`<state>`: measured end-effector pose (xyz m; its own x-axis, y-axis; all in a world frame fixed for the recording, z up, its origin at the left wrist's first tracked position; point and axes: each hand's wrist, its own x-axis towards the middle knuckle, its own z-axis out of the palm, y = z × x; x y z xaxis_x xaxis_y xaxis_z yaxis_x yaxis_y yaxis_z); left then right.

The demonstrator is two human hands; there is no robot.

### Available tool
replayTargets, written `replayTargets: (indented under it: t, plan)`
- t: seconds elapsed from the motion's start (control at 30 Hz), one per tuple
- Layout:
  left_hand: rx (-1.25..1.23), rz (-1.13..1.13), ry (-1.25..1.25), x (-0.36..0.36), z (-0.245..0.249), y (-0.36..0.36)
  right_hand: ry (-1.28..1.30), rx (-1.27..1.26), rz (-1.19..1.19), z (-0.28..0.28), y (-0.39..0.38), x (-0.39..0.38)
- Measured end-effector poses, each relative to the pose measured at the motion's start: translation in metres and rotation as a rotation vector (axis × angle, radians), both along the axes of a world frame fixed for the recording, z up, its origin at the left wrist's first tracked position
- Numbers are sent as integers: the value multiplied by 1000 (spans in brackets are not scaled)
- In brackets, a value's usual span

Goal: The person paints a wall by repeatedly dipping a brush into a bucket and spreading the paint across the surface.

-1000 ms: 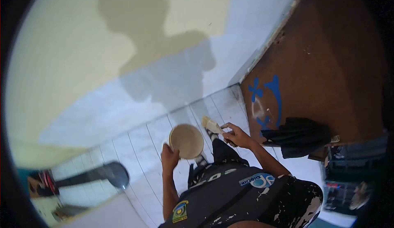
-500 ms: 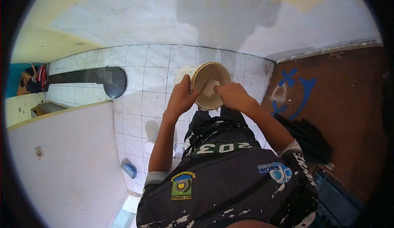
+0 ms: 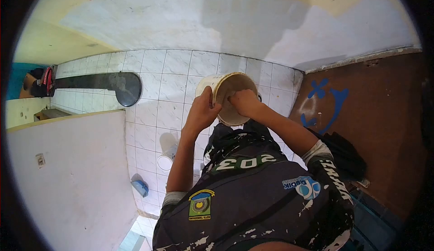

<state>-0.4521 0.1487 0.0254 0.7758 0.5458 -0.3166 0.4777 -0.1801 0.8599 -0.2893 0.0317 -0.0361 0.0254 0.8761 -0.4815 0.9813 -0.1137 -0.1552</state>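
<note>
A round, pale bucket (image 3: 207,84) with a stained rim is tipped so its mouth faces me, just beyond my knees. My left hand (image 3: 202,113) is closed on the bucket's left rim, the thumb over the edge. Inside the mouth, my right hand (image 3: 244,103) has its fingers curled against the inner wall. Whatever those fingers hold, if anything, is hidden by the hand. The bucket's inside looks greyish and coated.
White tiles (image 3: 149,86) cover the floor. A small white container (image 3: 165,162) and a blue object (image 3: 140,188) lie at the left. A long black bench-like shape (image 3: 129,89) stands further left. At the right is a brown panel (image 3: 375,111) with blue markings, beside dark cloth (image 3: 341,156).
My right hand has moved left and deeper into the bucket. The pale piece seen at its fingertips before is now out of sight. My left hand keeps its grip on the rim.
</note>
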Motion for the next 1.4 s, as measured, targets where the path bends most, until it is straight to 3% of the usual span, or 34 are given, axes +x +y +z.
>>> replayTargets:
  t: [0.13, 0.2, 0.33, 0.63, 0.73, 0.8, 0.83, 0.9, 0.93, 1.0, 1.03, 1.1, 1.17, 1.27, 1.37, 1.4]
  plan:
    - [17, -12, -3, -1, 6, -6, -30, -77, 5, 18, -2, -6]
    - [14, -20, 3, -1, 7, -6, 17, 65, -15, 16, -7, -7]
    - [61, -58, 18, 2, 13, -9, -18, 59, -31, 28, -8, -8]
    - [79, -96, -14, 7, 5, -14, 2, -74, -76, 30, -12, 0]
    - [26, -56, 39, 6, 10, -12, 50, 77, -92, 18, -28, 21]
    - [23, -26, 1, 4, 1, -10, 339, 74, -191, 28, -39, 41]
    - [17, 2, -34, 2, -3, -9, 338, 76, -190, 45, -43, 47]
    - [-8, 29, -18, -1, 0, -8, 844, -189, -641, 82, -54, 58]
    - [-34, 54, -2, -2, 1, -7, 843, -187, -643, 79, -63, 65]
    - [-25, 59, -5, -8, -4, -6, 1244, -205, -810, 65, -90, 74]
    - [-19, 65, -3, -9, -7, -5, 1242, -199, -811, 50, -105, 75]
    - [-44, 91, -8, -5, -5, -5, 1773, -140, -1205, 18, -137, 69]
    - [-71, 118, -9, -3, -5, -4, 1828, -105, -1234, 5, -150, 58]
    - [-103, 119, -34, 1, -12, -7, 2207, -15, -1252, -6, -167, 39]
    - [-4, 62, -35, 9, -15, -7, 2391, 36, -1254, -26, -174, 32]
    - [-5, 62, -70, 12, -13, -7, 2341, 73, -1334, -16, -170, 29]
